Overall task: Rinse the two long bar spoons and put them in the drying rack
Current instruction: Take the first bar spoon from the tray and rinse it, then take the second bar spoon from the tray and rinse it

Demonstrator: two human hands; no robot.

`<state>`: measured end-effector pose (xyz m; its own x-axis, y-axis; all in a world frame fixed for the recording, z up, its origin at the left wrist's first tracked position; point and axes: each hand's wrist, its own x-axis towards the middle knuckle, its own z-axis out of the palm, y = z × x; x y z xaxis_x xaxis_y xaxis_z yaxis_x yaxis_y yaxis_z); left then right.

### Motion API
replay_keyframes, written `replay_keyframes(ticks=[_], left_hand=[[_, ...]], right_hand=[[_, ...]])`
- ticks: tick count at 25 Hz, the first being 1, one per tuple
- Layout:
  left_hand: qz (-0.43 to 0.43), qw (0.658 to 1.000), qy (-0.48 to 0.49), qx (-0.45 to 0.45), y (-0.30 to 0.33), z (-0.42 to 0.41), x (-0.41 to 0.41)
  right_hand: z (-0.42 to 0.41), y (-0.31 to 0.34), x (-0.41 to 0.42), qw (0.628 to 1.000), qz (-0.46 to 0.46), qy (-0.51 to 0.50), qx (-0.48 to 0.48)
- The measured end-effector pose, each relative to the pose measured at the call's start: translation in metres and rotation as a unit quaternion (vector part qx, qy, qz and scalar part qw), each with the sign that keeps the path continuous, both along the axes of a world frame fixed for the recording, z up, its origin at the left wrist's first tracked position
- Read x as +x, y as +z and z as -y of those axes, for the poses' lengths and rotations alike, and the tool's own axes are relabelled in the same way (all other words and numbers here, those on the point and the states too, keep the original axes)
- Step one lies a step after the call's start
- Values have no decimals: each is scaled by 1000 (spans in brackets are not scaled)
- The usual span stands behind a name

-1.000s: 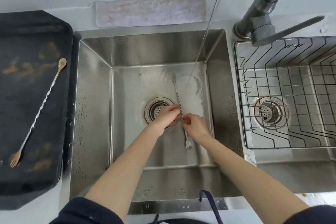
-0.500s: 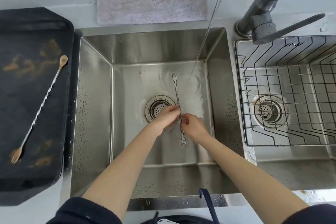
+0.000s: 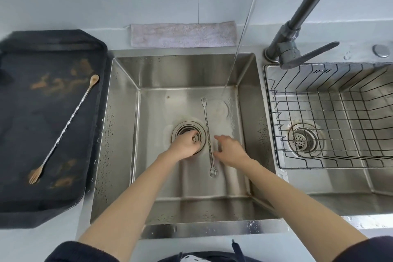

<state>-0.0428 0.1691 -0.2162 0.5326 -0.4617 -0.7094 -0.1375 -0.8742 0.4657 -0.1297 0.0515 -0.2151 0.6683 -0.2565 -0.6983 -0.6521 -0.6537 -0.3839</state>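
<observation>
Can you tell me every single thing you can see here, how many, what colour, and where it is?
bar spoon in the sink: 1, silver, lying on the left sink floor between the two hands, fork end away from the person
bar spoon on the tray: 1, silver with brown-stained ends, lying slantwise
tray: 1, black with brown smears, left of the sink
left sink: 1, steel, middle, water running into it
drain: 1, steel, in the left sink floor
tap: 1, grey, behind the sinks
drying rack: 1, dark wire, in the right sink
cloth: 1, pale, behind the left sink
left hand: 1, over the drain
right hand: 1, beside the spoon
</observation>
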Motion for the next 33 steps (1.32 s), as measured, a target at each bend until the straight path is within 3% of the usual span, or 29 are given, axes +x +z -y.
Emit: replay_keyframes(ticks=[5, 14, 23, 33], left_hand=[[74, 995, -63, 15, 22, -22, 9], [217, 972, -90, 22, 90, -70, 45], [311, 948, -25, 61, 130, -154, 91], [297, 943, 108, 103, 105, -215, 107]], right_hand=[[-6, 31, 8, 999, 34, 34, -25], [-42, 83, 48, 988, 105, 94, -68], [-111, 116, 111, 974, 179, 139, -29], [-189, 118, 157, 963, 228, 113, 93]])
